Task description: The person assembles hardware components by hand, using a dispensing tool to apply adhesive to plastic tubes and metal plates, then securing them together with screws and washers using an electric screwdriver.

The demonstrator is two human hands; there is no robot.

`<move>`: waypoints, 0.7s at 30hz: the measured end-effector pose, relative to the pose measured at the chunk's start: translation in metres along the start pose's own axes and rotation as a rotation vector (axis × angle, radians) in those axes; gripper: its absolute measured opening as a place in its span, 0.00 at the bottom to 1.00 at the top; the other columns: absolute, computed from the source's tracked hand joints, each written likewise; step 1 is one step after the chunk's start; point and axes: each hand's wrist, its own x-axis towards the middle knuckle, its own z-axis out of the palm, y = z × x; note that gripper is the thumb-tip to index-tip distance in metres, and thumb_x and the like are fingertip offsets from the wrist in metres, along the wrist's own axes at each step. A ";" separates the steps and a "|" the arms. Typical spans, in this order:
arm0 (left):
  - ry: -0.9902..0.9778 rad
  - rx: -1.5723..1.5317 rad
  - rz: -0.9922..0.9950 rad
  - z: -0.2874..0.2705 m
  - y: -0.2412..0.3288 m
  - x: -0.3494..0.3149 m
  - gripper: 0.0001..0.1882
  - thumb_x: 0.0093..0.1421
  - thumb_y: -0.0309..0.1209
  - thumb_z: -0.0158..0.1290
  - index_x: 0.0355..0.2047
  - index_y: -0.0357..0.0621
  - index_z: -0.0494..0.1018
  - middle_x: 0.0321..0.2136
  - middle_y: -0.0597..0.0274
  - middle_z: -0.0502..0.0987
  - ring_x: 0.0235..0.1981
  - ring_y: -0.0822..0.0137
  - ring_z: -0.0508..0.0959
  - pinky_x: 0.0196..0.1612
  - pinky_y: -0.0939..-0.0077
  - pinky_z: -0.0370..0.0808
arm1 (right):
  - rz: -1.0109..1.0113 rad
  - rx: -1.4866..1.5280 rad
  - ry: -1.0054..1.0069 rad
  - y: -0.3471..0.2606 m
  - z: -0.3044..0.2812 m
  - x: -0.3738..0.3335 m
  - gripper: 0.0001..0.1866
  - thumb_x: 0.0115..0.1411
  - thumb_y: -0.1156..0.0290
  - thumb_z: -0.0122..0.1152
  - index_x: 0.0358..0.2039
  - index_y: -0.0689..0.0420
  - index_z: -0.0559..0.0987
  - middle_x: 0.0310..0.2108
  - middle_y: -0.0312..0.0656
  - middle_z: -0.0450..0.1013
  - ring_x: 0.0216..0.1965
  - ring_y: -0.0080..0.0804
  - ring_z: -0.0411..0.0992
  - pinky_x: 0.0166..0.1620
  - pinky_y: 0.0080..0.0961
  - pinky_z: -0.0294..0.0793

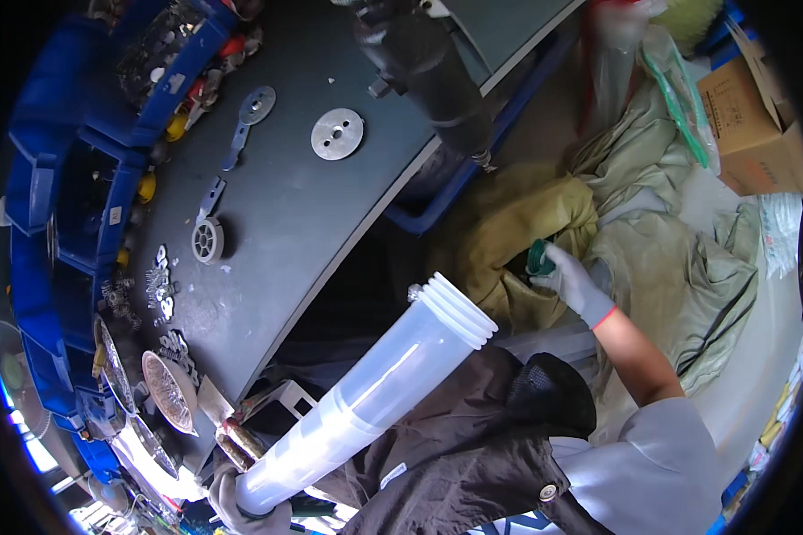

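Note:
A long translucent white plastic tube (366, 392) lies slanted across my lap, its wide end with several ridges pointing up and right. My left hand (245, 504), in a grey glove, is wrapped round the tube's lower end. Off to the right, my right hand (580, 285), in a pale glove with a red cuff edge, is closed on a small dark green round piece (540, 258). That hand is at the mouth of an open olive-yellow sack (544, 214). What lies inside the sack is mostly hidden.
A dark grey workbench (285, 214) carries a metal disc (337, 134), a grey wheel (208, 240) and foil-like bowls (169, 392). Blue bins (80, 205) line its far left. A black cylindrical tool (428, 80) hangs above. Right are crumpled sacks (678, 276) and a cardboard box (749, 125).

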 end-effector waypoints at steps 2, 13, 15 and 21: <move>0.011 -0.011 0.033 0.000 0.000 0.004 0.36 0.32 0.25 0.65 0.48 0.36 0.72 0.44 0.49 0.76 0.44 0.53 0.76 0.49 0.56 0.71 | -0.205 -0.002 -0.202 -0.045 0.047 -0.038 0.23 0.69 0.53 0.42 0.49 0.59 0.73 0.43 0.43 0.75 0.42 0.30 0.76 0.46 0.32 0.76; -0.399 -0.514 -0.352 -0.023 -0.034 -0.034 0.41 0.27 0.29 0.71 0.46 0.36 0.71 0.39 0.58 0.78 0.41 0.65 0.78 0.48 0.71 0.72 | -1.351 -0.715 -1.180 -0.178 0.229 -0.186 0.29 0.58 0.52 0.60 0.50 0.64 0.74 0.33 0.44 0.70 0.35 0.34 0.68 0.42 0.27 0.67; -0.519 -0.551 -0.279 -0.032 -0.039 -0.037 0.39 0.26 0.30 0.72 0.44 0.37 0.73 0.39 0.58 0.78 0.41 0.65 0.78 0.47 0.71 0.73 | -1.546 -0.719 -1.274 -0.174 0.242 -0.215 0.42 0.47 0.35 0.64 0.45 0.64 0.76 0.33 0.47 0.72 0.28 0.43 0.72 0.34 0.33 0.73; -0.183 -0.261 0.089 -0.032 -0.054 -0.049 0.35 0.29 0.31 0.69 0.42 0.39 0.73 0.35 0.55 0.77 0.38 0.61 0.78 0.43 0.69 0.73 | -1.546 -0.667 -1.060 -0.149 0.265 -0.217 0.20 0.53 0.60 0.59 0.41 0.62 0.71 0.32 0.49 0.73 0.27 0.41 0.74 0.31 0.31 0.75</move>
